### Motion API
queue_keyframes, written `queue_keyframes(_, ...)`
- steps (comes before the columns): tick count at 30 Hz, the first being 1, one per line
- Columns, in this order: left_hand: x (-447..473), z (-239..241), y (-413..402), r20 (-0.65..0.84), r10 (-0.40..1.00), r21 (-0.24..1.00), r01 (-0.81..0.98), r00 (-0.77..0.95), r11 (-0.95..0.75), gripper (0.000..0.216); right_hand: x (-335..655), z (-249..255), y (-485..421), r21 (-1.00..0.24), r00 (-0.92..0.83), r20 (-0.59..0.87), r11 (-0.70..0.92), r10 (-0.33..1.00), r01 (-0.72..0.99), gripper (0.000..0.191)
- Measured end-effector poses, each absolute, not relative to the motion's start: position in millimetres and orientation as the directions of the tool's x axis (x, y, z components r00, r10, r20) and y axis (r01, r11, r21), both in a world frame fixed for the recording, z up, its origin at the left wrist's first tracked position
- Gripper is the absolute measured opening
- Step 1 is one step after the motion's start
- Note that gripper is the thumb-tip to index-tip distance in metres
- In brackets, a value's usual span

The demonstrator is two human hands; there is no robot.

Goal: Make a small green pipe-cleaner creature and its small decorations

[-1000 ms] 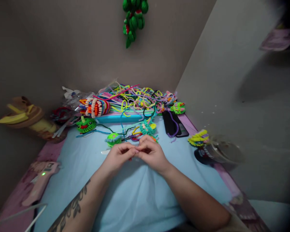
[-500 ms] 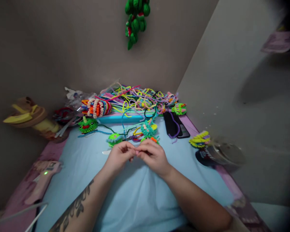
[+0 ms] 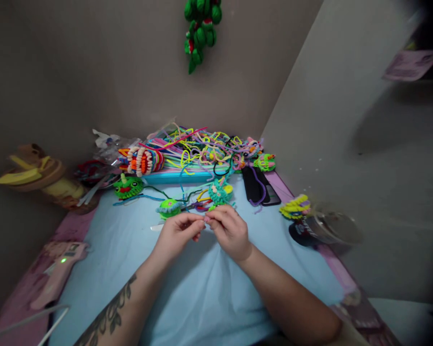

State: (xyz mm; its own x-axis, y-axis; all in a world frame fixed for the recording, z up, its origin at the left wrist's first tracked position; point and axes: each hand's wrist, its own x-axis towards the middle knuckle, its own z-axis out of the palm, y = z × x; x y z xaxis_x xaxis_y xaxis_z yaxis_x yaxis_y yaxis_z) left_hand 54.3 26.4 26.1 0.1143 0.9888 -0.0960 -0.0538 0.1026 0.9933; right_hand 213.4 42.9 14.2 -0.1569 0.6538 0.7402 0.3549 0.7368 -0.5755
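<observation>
My left hand and my right hand meet fingertip to fingertip above the blue cloth. Both are closed in a pinch at a small pink piece, mostly covered by the fingers, so its kind is unclear. Just beyond my left hand lies a green fuzzy figure with a blue frill. A teal fuzzy figure is behind my right hand. Scissors lie between these figures, partly hidden.
At the back, a blue tray is heaped with pipe cleaners. A striped figure and a horned green figure are at left. A black phone and a clear tub stand right; a pink glue gun lies left.
The view has shifted slightly. My fingertips have moved a little around the pink piece, which shows less now. Both hands stay pinched together.
</observation>
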Motion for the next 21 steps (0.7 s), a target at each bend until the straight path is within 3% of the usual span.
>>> queue_keyframes(11,54.6,32.3,25.6,-0.081,0.996,0.991,0.113,0.043,0.075,0.025,214.4,6.2,49.2,-0.466,-0.305,0.718,0.757,0.626,0.459,0.017)
queue_keyframes(21,49.3,25.0,29.4,-0.234,0.934,0.958,-0.099,0.27,0.269,0.031,222.7,13.3,53.0,-0.491,-0.381,0.741,0.833,0.553,0.255,0.019)
